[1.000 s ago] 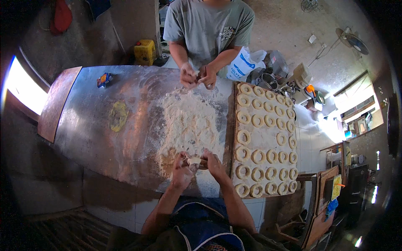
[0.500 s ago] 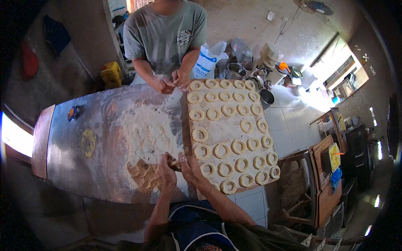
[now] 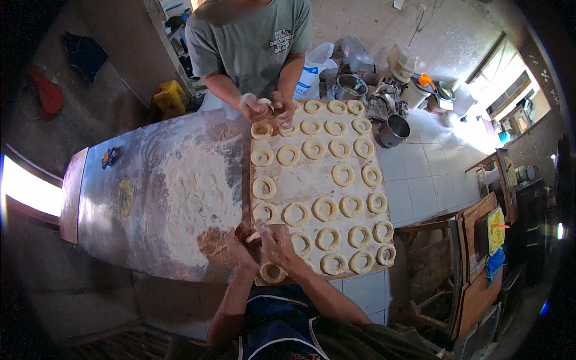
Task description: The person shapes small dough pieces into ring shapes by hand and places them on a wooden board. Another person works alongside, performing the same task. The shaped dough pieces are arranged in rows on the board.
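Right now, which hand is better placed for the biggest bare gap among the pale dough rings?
Probably the right hand: it is over the flat, floury board, nearer the gap. The left hand is by the board's left edge. Between them is a pale dough strip.

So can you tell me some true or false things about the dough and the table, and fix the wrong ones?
1. The left hand and right hand hold a piece of dough. True.
2. The dough rings are stacked in one tall pile. False: they lie in rows on the board.
3. Flour is spread on the table. True.
4. The yellow container stands on the table. False: it is beyond the far edge.
5. Another person is across the table. True.
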Tool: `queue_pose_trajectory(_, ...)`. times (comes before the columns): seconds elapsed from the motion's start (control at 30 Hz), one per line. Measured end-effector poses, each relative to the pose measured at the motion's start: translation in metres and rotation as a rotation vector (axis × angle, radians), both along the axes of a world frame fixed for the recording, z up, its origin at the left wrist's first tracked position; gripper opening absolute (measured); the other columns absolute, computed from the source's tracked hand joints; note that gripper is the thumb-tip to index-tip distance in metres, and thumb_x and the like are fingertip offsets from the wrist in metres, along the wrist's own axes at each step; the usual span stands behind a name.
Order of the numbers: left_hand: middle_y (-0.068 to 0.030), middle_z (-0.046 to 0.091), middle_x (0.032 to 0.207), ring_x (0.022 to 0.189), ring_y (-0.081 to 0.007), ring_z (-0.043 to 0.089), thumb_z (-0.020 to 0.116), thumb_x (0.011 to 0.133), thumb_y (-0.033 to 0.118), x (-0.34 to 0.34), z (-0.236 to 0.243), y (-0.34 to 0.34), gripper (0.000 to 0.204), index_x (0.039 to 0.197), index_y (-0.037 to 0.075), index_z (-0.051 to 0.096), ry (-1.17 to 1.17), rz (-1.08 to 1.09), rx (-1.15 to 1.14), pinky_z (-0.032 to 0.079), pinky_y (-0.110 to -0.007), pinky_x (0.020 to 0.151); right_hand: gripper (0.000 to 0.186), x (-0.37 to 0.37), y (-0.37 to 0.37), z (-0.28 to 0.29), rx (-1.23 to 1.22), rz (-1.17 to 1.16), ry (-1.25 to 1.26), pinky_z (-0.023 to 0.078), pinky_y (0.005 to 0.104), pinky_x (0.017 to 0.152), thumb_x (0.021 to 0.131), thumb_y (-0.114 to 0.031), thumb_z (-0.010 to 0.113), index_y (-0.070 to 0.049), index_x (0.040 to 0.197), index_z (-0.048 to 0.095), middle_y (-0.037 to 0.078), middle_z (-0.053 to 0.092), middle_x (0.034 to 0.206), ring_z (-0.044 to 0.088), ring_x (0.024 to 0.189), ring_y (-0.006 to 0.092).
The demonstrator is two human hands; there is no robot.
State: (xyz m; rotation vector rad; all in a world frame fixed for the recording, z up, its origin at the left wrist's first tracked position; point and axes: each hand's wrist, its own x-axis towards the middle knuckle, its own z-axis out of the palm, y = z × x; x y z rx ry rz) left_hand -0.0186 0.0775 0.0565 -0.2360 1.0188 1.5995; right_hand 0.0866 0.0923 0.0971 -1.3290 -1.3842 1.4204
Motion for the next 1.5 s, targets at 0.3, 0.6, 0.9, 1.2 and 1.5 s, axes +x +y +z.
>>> queue_pose_trajectory(0.3, -0.0035, 0.055, 0.078, 0.072, -0.0178, 0.056, 0.039, 0.101, 0.037, 0.018, -0.044, 0.004, 0.034, 0.091, 0.009, 0.055, 0.222, -0.319, 0.316, 0.047, -0.033, 0.066, 0.053, 0.034, 0.004, 0.0, -0.01, -0.032, -0.078, 0.044, 0.0472, 0.056, 0.1, -0.034, 0.046, 0.005, 0.069, 0.061, 0.028, 0.057, 0.061, 0.056, 0.057, 0.0444)
queue_pose_trajectory(0.6, -0.0012, 0.056, 0.078, 0.072, -0.0136, 0.056, 0.04, 0.102, 0.042, 0.032, -0.028, 0.02, 0.041, 0.09, 0.007, 0.056, 0.476, -0.462, 0.337, 0.046, -0.032, 0.064, 0.05, 0.048, 0.012, -0.027, 0.322, -0.072, 0.115, 0.045, 0.0476, 0.057, 0.099, -0.035, 0.048, 0.005, 0.073, 0.063, 0.027, 0.058, 0.062, 0.058, 0.056, 0.04)
queue_pose_trajectory(0.9, -0.01, 0.06, 0.104, 0.095, -0.0213, 0.058, 0.041, 0.104, 0.032, 0.038, -0.067, 0.053, 0.041, 0.123, -0.001, 0.057, 1.046, -0.652, 0.372, 0.049, -0.033, 0.082, 0.045, 0.076, 0.044, -0.032, 0.144, -0.028, -0.064, 0.046, 0.0426, 0.063, 0.097, -0.034, 0.049, 0.002, 0.074, 0.061, 0.022, 0.056, 0.063, 0.058, 0.059, 0.0325)
queue_pose_trajectory(1.2, -0.0222, 0.059, 0.116, 0.116, -0.0358, 0.054, 0.055, 0.093, 0.019, 0.062, -0.021, 0.152, 0.042, 0.129, -0.002, 0.049, 1.263, -0.79, -0.011, 0.048, -0.047, 0.091, 0.045, 0.112, 0.111, -0.035, 0.352, -0.047, -0.402, 0.05, 0.0446, 0.08, 0.082, -0.017, 0.072, 0.005, 0.116, 0.053, 0.021, 0.065, 0.099, 0.063, 0.093, 0.034)
queue_pose_trajectory(1.5, -0.0149, 0.063, 0.123, 0.129, -0.037, 0.048, 0.068, 0.086, 0.027, 0.047, -0.013, 0.141, 0.032, 0.113, 0.01, 0.067, 2.094, -0.979, 0.077, 0.028, -0.063, 0.109, 0.056, 0.228, -0.003, -0.031, 0.196, -0.302, -0.337, 0.051, 0.0323, 0.063, 0.083, -0.007, 0.072, -0.001, 0.134, 0.05, 0.011, 0.062, 0.1, 0.059, 0.075, 0.0147)
